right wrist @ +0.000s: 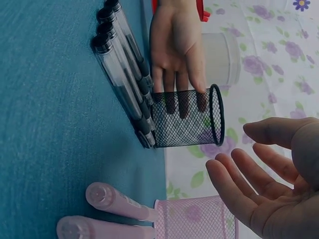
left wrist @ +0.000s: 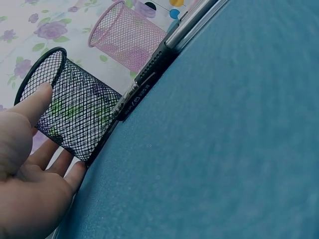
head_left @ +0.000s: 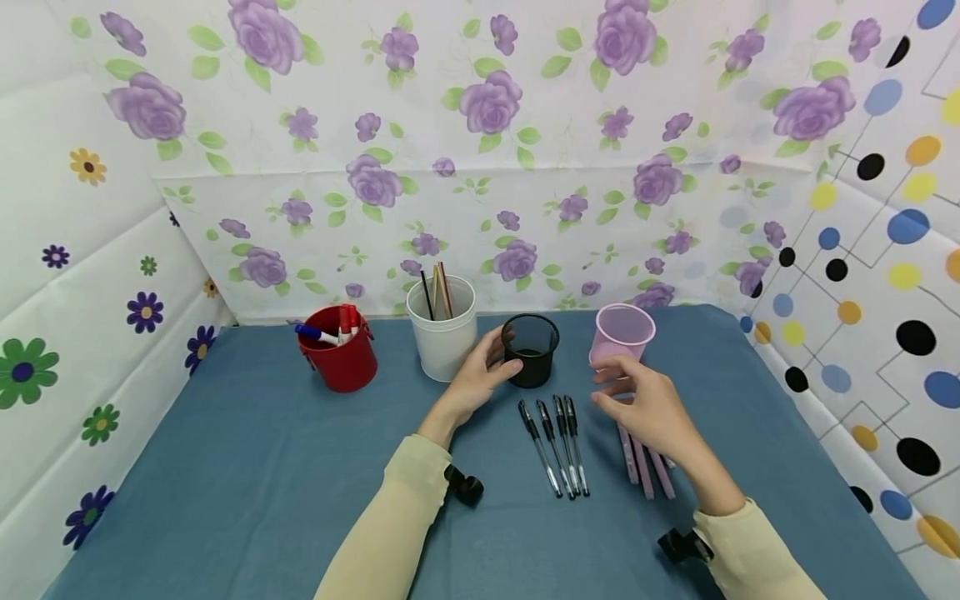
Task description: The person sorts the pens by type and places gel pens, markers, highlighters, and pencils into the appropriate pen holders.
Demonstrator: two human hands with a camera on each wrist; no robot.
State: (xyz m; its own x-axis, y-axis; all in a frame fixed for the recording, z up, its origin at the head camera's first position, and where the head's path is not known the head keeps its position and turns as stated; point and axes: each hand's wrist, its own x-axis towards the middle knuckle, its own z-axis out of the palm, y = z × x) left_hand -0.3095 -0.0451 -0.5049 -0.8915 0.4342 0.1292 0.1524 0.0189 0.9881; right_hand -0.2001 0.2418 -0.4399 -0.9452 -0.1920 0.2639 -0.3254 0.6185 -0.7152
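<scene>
A black mesh pen cup (head_left: 531, 358) stands upright on the cloth. My left hand (head_left: 476, 379) holds it from the left, thumb at the near side and fingers round the far side; the right wrist view shows those fingers through the mesh (right wrist: 187, 122). My right hand (head_left: 643, 408) hovers with loosely bent fingers and nothing in them, by the pink mesh cup (head_left: 621, 329). Several black-capped clear pens (head_left: 555, 446) lie side by side before the black cup. Several pink pens or markers (head_left: 647, 467) lie partly hidden under my right hand.
To the left stand a white cup (head_left: 442, 337) with several thin pencils or sticks, and a red cup (head_left: 341, 362) with red and blue markers. Blue cloth (head_left: 247, 483) covers the table. Flower-printed sheets (head_left: 487, 167) hang behind; a dotted sheet (head_left: 885, 333) is at right.
</scene>
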